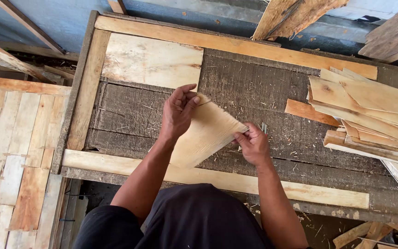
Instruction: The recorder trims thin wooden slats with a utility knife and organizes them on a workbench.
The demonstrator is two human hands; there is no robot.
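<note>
I see both grips closed on one thin wood sheet (206,133), held above the dark tabletop (263,87). Left hand (178,110) pinches its upper corner; right hand (253,145) pinches its right edge. A stack of veneer pieces (369,115) lies well right of my right grip.
</note>
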